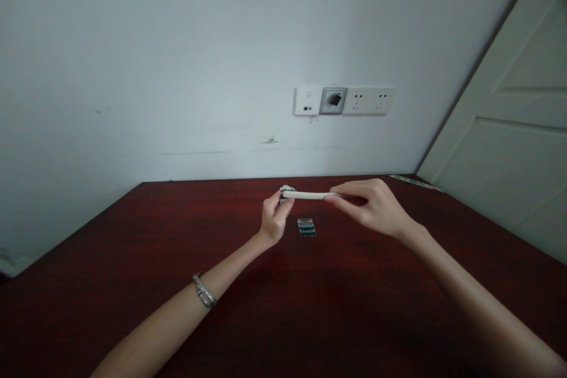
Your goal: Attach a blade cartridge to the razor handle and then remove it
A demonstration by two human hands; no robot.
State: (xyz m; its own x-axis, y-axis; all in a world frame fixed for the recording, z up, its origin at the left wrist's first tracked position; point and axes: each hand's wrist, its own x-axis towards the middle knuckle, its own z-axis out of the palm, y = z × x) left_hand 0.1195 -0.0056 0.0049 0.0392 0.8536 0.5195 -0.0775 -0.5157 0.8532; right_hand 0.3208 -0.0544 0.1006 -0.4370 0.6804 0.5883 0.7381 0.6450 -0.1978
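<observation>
Both hands hold up a slim white object (305,195), seen edge-on above the tabletop, so its kind does not show. My left hand (274,218) is closed on its left end, where a small white-and-dark piece (287,188) sticks up; whether the two are joined I cannot tell. The right end is pinched between the thumb and fingers of my right hand (370,204). Below and between the hands, a small clear pack (306,227) with green strips, perhaps batteries, lies flat on the table.
The dark red wooden table (266,319) reaches back to a white wall. A row of wall sockets (367,100) and a grey switch plate (333,100) sit above it. At the back right a thin patterned strip (415,182) lies along the edge, beside a white door (509,130).
</observation>
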